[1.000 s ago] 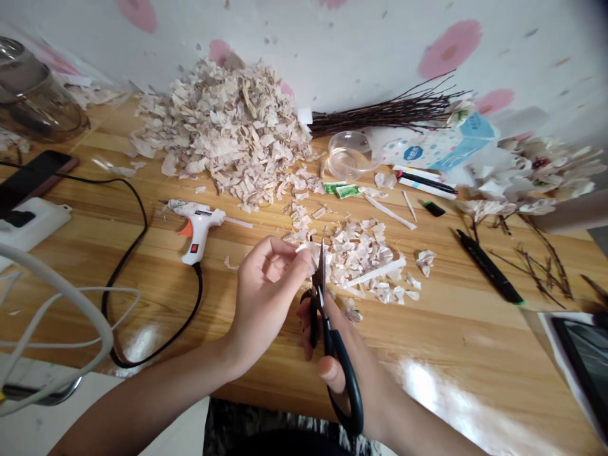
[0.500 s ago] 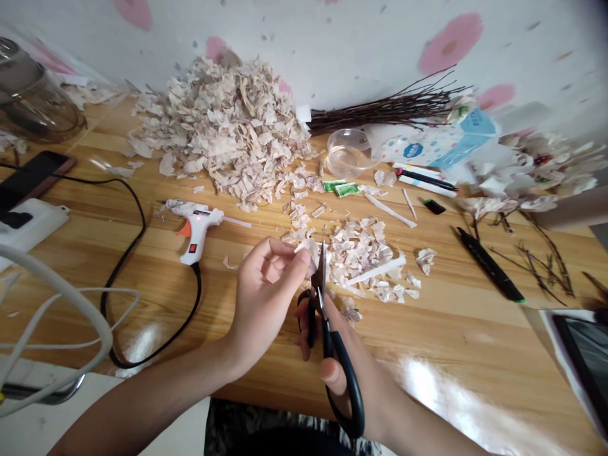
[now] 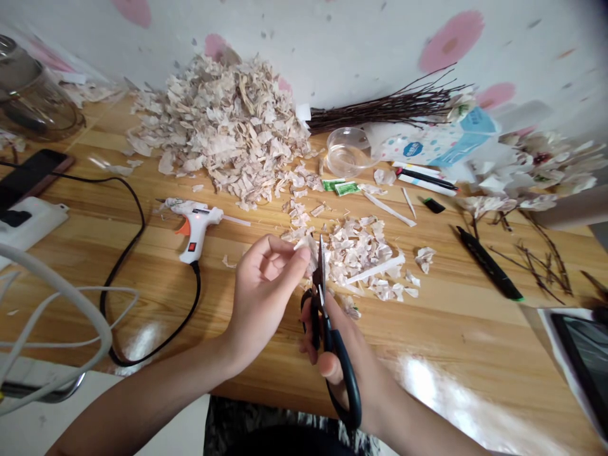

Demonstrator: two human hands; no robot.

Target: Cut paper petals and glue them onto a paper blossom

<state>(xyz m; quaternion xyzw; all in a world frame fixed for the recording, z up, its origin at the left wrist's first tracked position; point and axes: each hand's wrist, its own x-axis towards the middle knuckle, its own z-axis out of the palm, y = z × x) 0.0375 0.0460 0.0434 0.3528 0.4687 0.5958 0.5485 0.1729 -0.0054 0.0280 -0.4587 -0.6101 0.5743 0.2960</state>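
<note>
Papery scraps [image 3: 223, 136] lie in a big heap on the wooden table [image 3: 475, 335], with a smaller pile [image 3: 356, 253] just ahead of the hands and a glue gun [image 3: 194, 228] off to the left. Left hand [image 3: 266, 291] pinches one scrap [image 3: 304, 248] between thumb and fingertips, right beside the blades. Right hand [image 3: 342, 361] grips black-handled scissors [image 3: 349, 392], blades pointing up.

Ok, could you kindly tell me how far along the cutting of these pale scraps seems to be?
Done: a large heap of cut scraps lies at the back, with a smaller pile nearer. In hand: the left hand pinches a scrap at the blades of the scissors in the right hand. Apparently left: a long strip, still uncut, on the wooden table.
</note>
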